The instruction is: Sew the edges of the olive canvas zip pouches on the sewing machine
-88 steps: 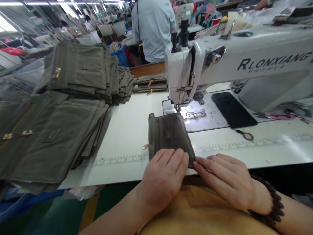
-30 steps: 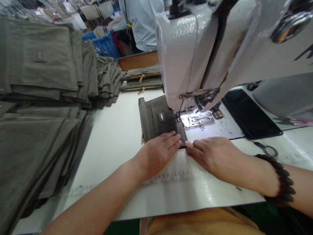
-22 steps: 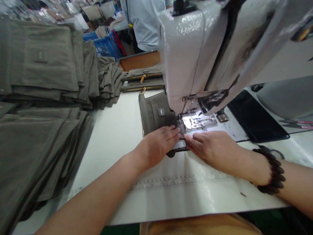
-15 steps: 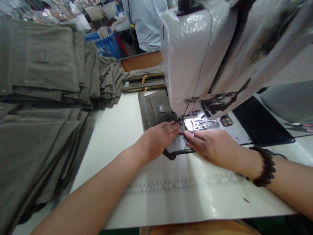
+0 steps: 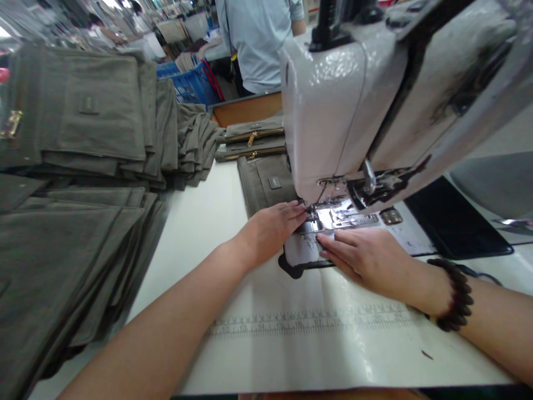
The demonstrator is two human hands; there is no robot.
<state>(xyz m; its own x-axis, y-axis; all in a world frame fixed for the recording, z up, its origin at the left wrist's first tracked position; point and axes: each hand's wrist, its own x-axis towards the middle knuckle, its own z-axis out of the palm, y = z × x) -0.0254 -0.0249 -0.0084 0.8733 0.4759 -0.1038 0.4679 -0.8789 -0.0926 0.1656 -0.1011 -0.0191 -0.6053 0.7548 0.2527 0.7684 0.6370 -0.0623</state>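
Note:
A grey-green fabric pouch piece point(image 5: 271, 179) with a small label lies on the table, its near right part reaching toward the needle area of the white sewing machine point(image 5: 328, 111). Flat on the near edge of that piece, with fingers stretched, rests my left hand point(image 5: 275, 228); its fingertips are beside the presser foot point(image 5: 312, 214). My right hand point(image 5: 366, 255) lies with fingers extended on the metal machine bed point(image 5: 306, 253), to the right of the left hand. Nothing shows in its grasp. The pouch's edge under my left fingers is hidden.
Stacks of grey-green fabric pieces point(image 5: 95, 105) fill the left side. Zippered pouches point(image 5: 254, 141) lie behind the pouch piece. A dark tablet-like panel point(image 5: 453, 222) is on the right. A printed ruler point(image 5: 308, 324) runs along the front. A person point(image 5: 260, 44) stands beyond a blue basket point(image 5: 189, 83).
The fabric strip between my hands has slid away to the left, baring the machine bed near my right fingertips. A metal lever now shows under the machine arm. The view has shifted slightly.

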